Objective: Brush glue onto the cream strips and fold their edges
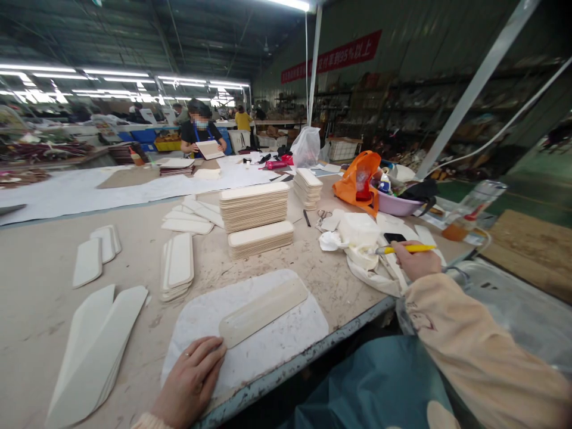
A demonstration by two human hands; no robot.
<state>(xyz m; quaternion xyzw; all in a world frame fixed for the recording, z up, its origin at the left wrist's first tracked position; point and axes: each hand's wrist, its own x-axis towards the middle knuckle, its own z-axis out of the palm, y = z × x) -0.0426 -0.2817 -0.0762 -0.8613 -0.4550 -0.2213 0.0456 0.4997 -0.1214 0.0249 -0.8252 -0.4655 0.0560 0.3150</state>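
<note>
My right hand is closed around a brush with a yellow handle. The brush tip points left, at a whitish, crusted tub with white cloth bunched about it. A long beige panel with rounded ends lies on a white sheet before me. My left hand rests flat at the panel's near left end, fingers stretched out and touching its edge. Behind the panel stand two tall stacks of cream panels. A dark phone lies beside the right hand.
Loose pale panels and smaller pieces lie to the left. An orange bag, a lilac basin and a bottle with amber liquid stand at right. Across the table a person holds a panel.
</note>
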